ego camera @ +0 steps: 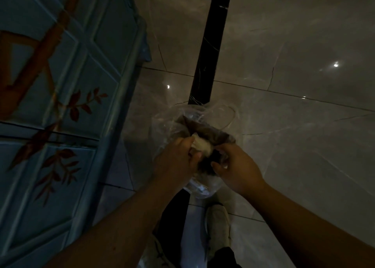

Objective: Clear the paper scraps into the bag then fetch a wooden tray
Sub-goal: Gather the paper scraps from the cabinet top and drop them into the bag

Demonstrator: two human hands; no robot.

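A clear plastic bag [174,121] hangs over the tiled floor in the middle of the head view, with brown paper [205,130] showing inside it. My left hand [176,158] is closed on pale crumpled paper scraps [202,146] at the bag's mouth. On the other side, my right hand [235,170] pinches the bag's rim and holds the mouth apart. The bottom of the bag sags below my wrists. No wooden tray is in view.
A blue cabinet [60,85] with painted red leaves stands close on the left. A black inlay strip [209,50] runs across the glossy grey floor tiles. My light shoe [218,229] is on the floor below the bag. The scene is dim.
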